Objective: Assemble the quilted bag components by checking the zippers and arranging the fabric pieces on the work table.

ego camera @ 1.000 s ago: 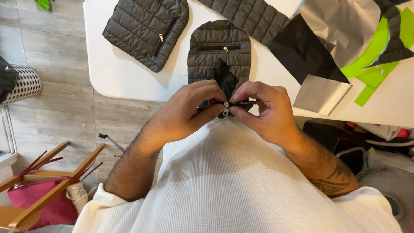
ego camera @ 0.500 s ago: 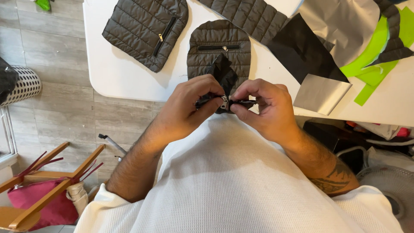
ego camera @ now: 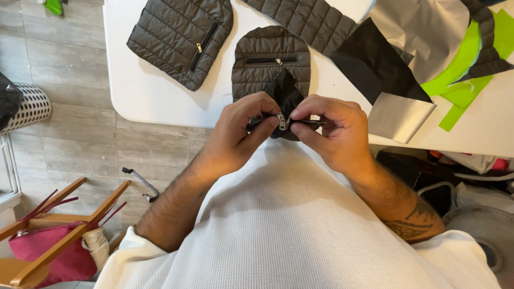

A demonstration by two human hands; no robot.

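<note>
1. Black zipper tape [ego camera: 289,99] with a metal slider [ego camera: 281,121] sits pinched between both hands, at the surface's [ego camera: 155,96] near edge.
2. Left hand [ego camera: 238,134] fingers are closed on the tape at 9 o'clock of the slider.
3. Right hand [ego camera: 332,134] fingers grip it at 3 o'clock.
4. Quilted panel [ego camera: 270,59] lies at 12 o'clock, just behind.

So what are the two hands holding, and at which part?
Both hands pinch a black zipper tape: left hand and right hand on either side of the metal slider, fingers at the slider.
</note>
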